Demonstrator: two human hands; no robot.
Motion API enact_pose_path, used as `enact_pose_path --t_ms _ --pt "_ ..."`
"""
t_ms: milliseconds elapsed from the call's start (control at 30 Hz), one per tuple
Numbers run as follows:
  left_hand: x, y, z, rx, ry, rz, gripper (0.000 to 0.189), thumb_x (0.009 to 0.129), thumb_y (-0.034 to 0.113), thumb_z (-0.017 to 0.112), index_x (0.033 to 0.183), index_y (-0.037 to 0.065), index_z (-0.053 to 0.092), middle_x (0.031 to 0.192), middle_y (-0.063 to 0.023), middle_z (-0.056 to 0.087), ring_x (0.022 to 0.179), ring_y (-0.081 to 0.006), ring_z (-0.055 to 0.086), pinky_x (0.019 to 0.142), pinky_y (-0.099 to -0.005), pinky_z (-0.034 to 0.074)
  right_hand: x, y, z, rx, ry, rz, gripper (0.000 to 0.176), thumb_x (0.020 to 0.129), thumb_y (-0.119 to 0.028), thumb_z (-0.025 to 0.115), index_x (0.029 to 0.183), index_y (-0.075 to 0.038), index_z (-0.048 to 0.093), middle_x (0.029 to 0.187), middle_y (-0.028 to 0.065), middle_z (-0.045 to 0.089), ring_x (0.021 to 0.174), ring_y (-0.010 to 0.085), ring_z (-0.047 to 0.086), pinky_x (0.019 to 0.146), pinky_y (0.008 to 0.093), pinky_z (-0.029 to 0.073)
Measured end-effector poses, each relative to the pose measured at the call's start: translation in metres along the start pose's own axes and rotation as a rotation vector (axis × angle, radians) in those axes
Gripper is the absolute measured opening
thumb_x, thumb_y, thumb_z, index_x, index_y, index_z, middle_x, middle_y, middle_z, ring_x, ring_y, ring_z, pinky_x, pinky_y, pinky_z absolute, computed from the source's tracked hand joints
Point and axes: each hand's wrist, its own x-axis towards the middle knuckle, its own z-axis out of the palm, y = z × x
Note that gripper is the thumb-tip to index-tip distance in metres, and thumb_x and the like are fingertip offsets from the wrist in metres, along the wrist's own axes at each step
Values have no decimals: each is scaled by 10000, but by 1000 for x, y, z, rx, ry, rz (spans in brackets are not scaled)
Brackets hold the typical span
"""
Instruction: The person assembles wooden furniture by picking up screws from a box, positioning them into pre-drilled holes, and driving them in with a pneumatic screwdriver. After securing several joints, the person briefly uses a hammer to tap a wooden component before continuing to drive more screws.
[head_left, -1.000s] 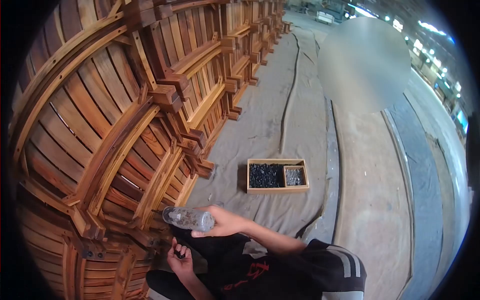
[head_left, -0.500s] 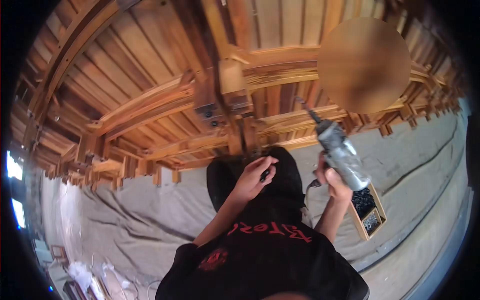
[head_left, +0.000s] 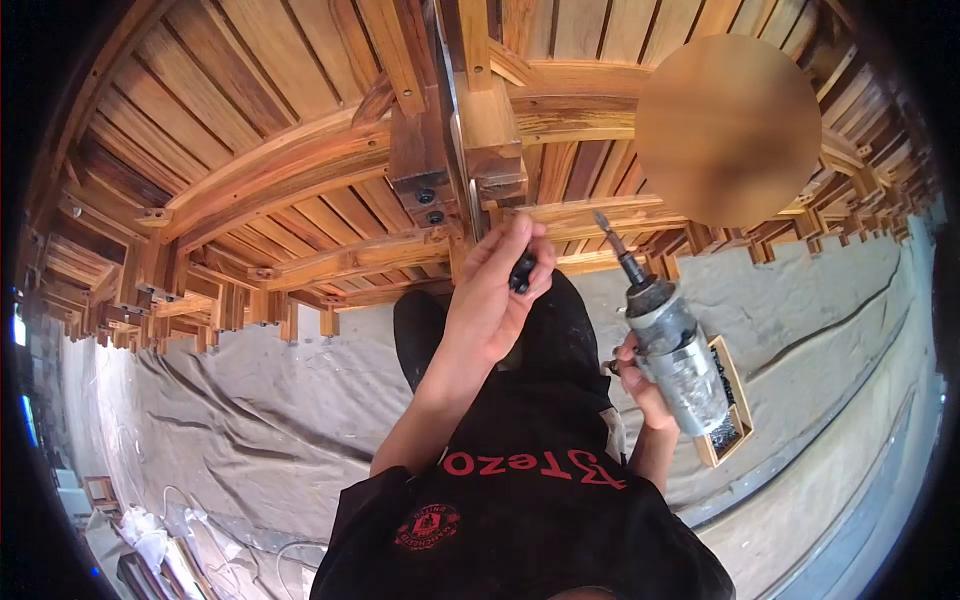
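My left hand (head_left: pixel 497 290) is raised in front of my lap, its fingers curled round small black pieces (head_left: pixel 521 271) that look like bolts; the fingers hide part of them. Just above it is a wooden block (head_left: pixel 413 160) with two black round bolt heads (head_left: pixel 430 205) set in its end. My right hand (head_left: pixel 645 385) grips a worn, silver-grey power screwdriver (head_left: pixel 672 350). Its bit (head_left: pixel 604 222) points up and to the left, apart from the wood. My hands are apart from each other.
Slatted wooden framework (head_left: pixel 290 215) with curved rails spans the upper view. A grey cloth (head_left: pixel 270 400) covers the floor. Beside the power screwdriver, a wooden box (head_left: pixel 740 400) holds small black and silver hardware. White wrappings (head_left: pixel 150 540) and long pieces lie at lower left.
My left hand has risen toward the wooden block, still closed on the black pieces. My right hand and the power screwdriver have shifted slightly down, the bit now more upright. The view has shifted too.
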Motion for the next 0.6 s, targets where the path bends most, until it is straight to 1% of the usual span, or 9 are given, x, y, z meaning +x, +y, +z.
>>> enact_pose_path --t_ms 33,67,133,167,233,267,367,467,600 --pt "4 2 10 -25 -41 20 245 983 249 524 991 10 581 747 -75 578 605 -101 487 523 -220 363 -4 7 0 -176 51 -47 314 584 -263 768 855 -128 683 805 46 657 744 251 604 695 376 457" --pt "5 4 28 16 12 51 269 982 271 524 938 10 574 702 -57 548 565 -97 464 498 -217 353 -6 9 3 -302 116 -122 341 555 -249 769 852 -114 670 803 52 644 736 260 601 691 373 458" --pt "12 7 39 72 -69 43 284 980 284 528 917 11 572 678 -46 528 544 -92 443 484 -211 336 -8 9 8 -467 298 -397 395 498 -221 773 847 -86 645 798 64 618 722 279 597 681 368 461" --pt "16 8 45 101 -115 37 292 978 290 530 906 11 572 666 -40 519 534 -90 433 477 -208 327 -4 -3 4 -465 304 -458 379 503 -211 762 834 -70 642 776 74 616 685 281 599 656 355 469" --pt "22 8 57 220 -122 60 310 972 312 542 879 17 571 607 -9 476 495 -70 383 448 -203 285 16 -41 -10 -325 188 -533 349 512 -190 741 808 -38 636 733 95 612 613 284 604 604 329 486" --pt "25 10 59 240 -160 42 310 970 314 545 877 19 570 597 -3 469 489 -65 374 445 -202 277 17 -46 -13 -291 158 -551 335 517 -180 731 795 -23 633 712 105 610 577 286 606 579 316 494" --pt "28 11 74 360 -189 0 316 962 321 562 849 26 574 564 17 448 468 -50 343 436 -197 257 11 -37 -22 -341 163 -602 348 535 -188 724 824 -12 640 744 111 627 603 285 623 604 312 501" --pt "33 8 85 485 -260 -30 325 952 319 580 804 29 581 559 21 453 471 -44 355 436 -194 254 7 -50 -25 -207 251 -536 345 552 -194 720 832 -8 640 751 111 630 612 281 628 608 306 499" --pt "46 4 99 759 -379 -84 321 935 309 600 781 28 585 567 34 455 476 -31 377 431 -189 257 0 -46 -37 -223 264 -512 314 572 -141 722 839 0 634 723 101 627 627 249 636 614 271 491"
